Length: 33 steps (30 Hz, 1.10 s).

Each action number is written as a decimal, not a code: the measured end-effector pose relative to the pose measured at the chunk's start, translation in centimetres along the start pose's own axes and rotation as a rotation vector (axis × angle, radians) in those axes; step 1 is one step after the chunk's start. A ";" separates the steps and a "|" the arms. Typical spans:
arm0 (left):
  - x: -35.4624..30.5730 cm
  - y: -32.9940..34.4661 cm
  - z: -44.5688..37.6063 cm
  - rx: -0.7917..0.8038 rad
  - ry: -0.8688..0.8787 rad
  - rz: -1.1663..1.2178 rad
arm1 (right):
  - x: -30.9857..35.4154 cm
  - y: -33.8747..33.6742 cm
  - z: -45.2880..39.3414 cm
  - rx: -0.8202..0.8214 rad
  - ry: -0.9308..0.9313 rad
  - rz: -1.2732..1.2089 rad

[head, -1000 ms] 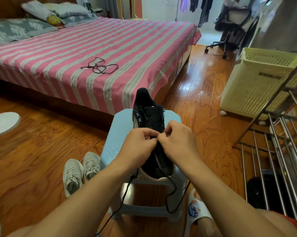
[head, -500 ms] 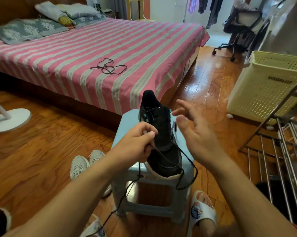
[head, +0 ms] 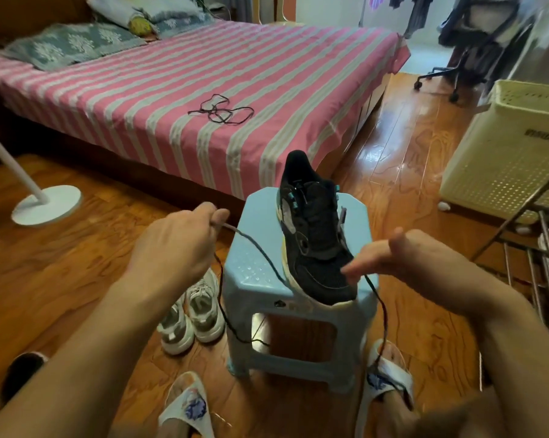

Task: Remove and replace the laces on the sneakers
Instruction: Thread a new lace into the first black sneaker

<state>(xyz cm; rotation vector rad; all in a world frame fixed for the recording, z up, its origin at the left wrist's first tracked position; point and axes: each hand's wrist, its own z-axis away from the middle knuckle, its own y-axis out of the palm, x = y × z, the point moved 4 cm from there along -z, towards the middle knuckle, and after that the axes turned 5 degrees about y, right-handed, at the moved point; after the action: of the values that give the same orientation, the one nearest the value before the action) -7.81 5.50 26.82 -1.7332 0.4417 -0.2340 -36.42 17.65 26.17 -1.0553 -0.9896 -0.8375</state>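
On a pale blue plastic stool [head: 254,273] lies one black mesh sneaker [head: 314,245] with teal eyelets, toe toward the person, heel toward the bed. The left hand [head: 175,245] pinches one black lace [head: 257,248] between thumb and fingers, the cord running across the stool to the sneaker's toe. The right hand [head: 403,257] is spread, fingers straight and apart, their tips beside the sneaker where the lace's other end drops to the floor. One loose black lace tangle [head: 222,110] lies on the pink-and-white striped bed [head: 267,64]. Two grey-white sneakers [head: 191,317] stand left of the stool. Dark lettering on the cream laundry basket [head: 504,153] is too blurred to read.
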 end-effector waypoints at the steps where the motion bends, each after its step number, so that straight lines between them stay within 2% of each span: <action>1: -1.9 -0.7 0.5 -0.061 0.144 0.137 | -0.1 0.3 -0.7 -0.105 0.037 -0.140; 2: -3.8 -1.0 1.2 -0.075 0.301 0.270 | -0.2 1.1 -1.4 -0.132 0.083 -0.262; 3: -5.8 -0.9 2.1 -0.053 0.457 0.344 | -0.1 2.5 -2.1 -0.059 0.119 -0.353; 4: -7.4 -0.4 3.0 -0.029 0.591 0.334 | 0.1 4.3 -2.8 0.053 0.144 -0.391; 6: -9.1 0.9 4.3 -0.052 0.727 0.259 | -0.2 6.9 -3.3 0.204 0.169 -0.507; 10: -9.5 0.8 4.6 -0.202 0.789 0.253 | -0.4 6.8 -3.8 0.086 0.157 -0.888; 12: -9.8 0.7 4.6 -0.211 0.853 0.225 | 0.0 5.8 -3.9 -0.007 0.090 -1.052; 13: -9.9 1.0 4.8 -0.114 0.849 0.243 | 0.1 5.0 -4.0 -0.071 0.054 -1.107; 17: -9.2 5.8 6.2 0.643 0.665 0.268 | -1.1 0.5 -4.4 -0.395 -0.013 -1.114; 19: -9.2 6.8 6.8 0.802 0.643 0.281 | -2.4 -1.3 -4.5 -0.507 -0.008 -1.011; 23: -9.9 6.8 7.2 0.960 0.662 0.360 | -3.1 -2.1 -5.1 -0.586 -0.043 -0.889; 26: -9.6 7.5 8.6 1.148 0.695 0.262 | -2.7 -2.6 -5.2 -0.602 -0.108 -0.894; 29: -8.8 7.4 8.7 1.229 0.761 0.196 | -1.8 -1.8 -5.0 -0.557 -0.136 -0.850; 31: -8.1 6.3 7.3 1.103 0.690 0.256 | -0.8 0.5 -5.0 -0.453 -0.108 -0.788; 33: -7.6 4.2 5.1 0.837 0.373 0.689 | 0.0 3.5 -4.7 -0.356 -0.044 -0.605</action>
<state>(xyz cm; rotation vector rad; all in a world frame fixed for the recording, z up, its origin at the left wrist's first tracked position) -13.39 12.54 22.34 -0.6546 1.0150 -0.1969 -32.10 14.16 24.31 -1.0852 -1.2506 -1.5338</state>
